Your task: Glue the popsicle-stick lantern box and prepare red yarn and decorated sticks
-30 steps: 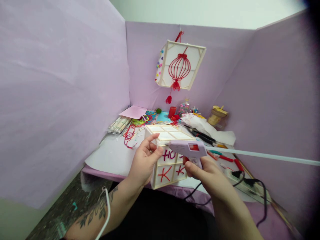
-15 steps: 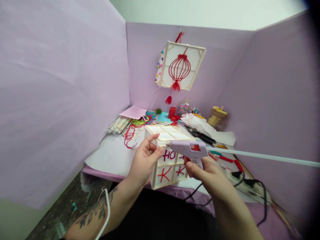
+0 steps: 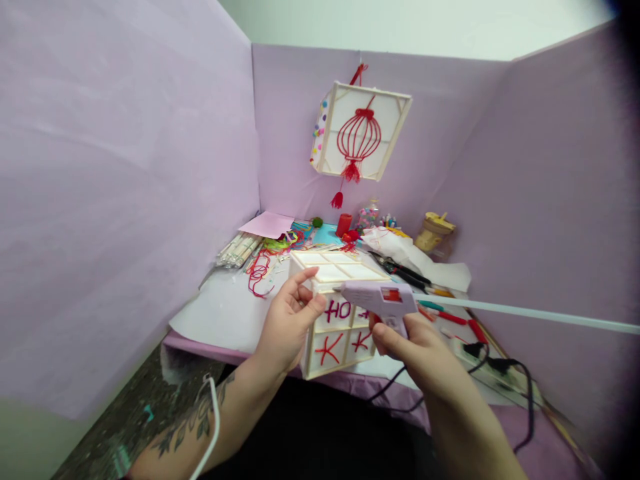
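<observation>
My left hand (image 3: 290, 323) grips the near left corner of a cube-shaped paper lantern (image 3: 336, 312) with a wooden stick frame and red characters on its front panels. My right hand (image 3: 407, 345) is closed round the handle of a pale purple glue gun (image 3: 381, 299). The gun's nozzle rests on the lantern's top front edge. A long clear glue stick (image 3: 525, 312) juts from the back of the gun toward the right. The gun's black cord (image 3: 395, 380) drops below my right hand.
A finished lantern (image 3: 360, 130) with a red drawing hangs on the back purple wall. Wooden sticks (image 3: 239, 250), red yarn (image 3: 259, 270), coloured paper, scissors (image 3: 400, 269), red markers (image 3: 453, 317), a power strip (image 3: 493, 372) and small jars clutter the table (image 3: 225, 313). Purple partitions enclose three sides.
The glue gun has slid slightly to the right along the lantern's top edge. My left hand and the lantern have stayed in place.
</observation>
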Available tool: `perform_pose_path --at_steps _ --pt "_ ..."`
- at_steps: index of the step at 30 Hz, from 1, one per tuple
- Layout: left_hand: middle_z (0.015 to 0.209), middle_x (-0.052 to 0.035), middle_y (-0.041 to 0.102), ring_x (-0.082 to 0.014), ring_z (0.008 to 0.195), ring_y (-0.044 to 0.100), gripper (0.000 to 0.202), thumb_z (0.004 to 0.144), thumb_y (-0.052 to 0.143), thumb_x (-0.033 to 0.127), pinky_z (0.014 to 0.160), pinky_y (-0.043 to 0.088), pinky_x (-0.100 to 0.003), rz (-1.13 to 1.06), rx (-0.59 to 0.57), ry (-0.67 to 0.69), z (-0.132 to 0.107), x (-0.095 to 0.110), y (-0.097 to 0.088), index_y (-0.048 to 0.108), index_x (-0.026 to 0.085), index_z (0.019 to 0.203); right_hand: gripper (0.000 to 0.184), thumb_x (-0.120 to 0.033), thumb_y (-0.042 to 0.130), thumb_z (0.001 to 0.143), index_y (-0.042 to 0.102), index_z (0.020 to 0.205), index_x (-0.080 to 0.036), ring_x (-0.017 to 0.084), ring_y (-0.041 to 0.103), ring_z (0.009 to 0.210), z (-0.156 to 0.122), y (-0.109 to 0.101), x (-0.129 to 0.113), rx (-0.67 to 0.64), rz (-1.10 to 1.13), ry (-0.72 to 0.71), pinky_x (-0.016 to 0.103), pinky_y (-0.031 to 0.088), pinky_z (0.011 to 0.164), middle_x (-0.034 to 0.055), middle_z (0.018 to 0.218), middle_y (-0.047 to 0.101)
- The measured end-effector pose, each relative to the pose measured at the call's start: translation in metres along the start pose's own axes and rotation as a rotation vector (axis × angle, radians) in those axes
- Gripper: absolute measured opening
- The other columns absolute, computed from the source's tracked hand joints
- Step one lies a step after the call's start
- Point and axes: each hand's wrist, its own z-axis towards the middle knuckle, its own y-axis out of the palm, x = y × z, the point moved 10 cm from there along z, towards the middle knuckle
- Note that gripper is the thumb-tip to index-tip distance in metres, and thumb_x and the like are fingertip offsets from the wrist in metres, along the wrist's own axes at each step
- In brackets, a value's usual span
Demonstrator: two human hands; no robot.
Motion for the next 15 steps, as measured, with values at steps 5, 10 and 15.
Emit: perform_pose_path --at_steps 5,10,15 --pt "0.073 0.0056 0.052 -0.0079 0.069 0.053 0.058 0.063 0.083 0.025 0.073 0.043 -0.024 -0.009 0.001 -0.003 0.0002 0.0003 0.0003 0.061 0.021 0.117 0.049 -0.063 0.058 0.078 0.063 0.066 -0.015 0.017 0.053 0.06 0.0001 -0.0013 -0.0004 -0.001 -0.031 -0.019 0.028 0.04 0.055 0.0041 0.061 0.059" --pt "0.073 0.0057 0.051 -0.0078 0.069 0.052 0.057 0.063 0.083 0.024 0.074 0.043 -0.024 -0.005 0.011 -0.004 -0.0005 0.0 -0.0004 0.062 0.021 0.116 0.049 -0.063 0.058 0.078 0.062 0.068 -0.016 0.017 0.052 0.06 0.0005 -0.001 0.0008 0.005 -0.024 -0.013 0.028 0.039 0.055 0.0038 0.061 0.059" --pt "0.073 0.0058 0.051 -0.0077 0.069 0.052 0.057 0.063 0.083 0.024 0.074 0.043 -0.024 -0.011 0.009 -0.01 -0.0008 -0.0008 -0.0002 0.062 0.021 0.116 0.05 -0.065 0.058 0.076 0.062 0.067 -0.016 0.018 0.053 0.06 0.0006 0.0006 -0.0026 -0.013 -0.018 -0.007 0.028 0.039 0.055 0.0045 0.061 0.06"
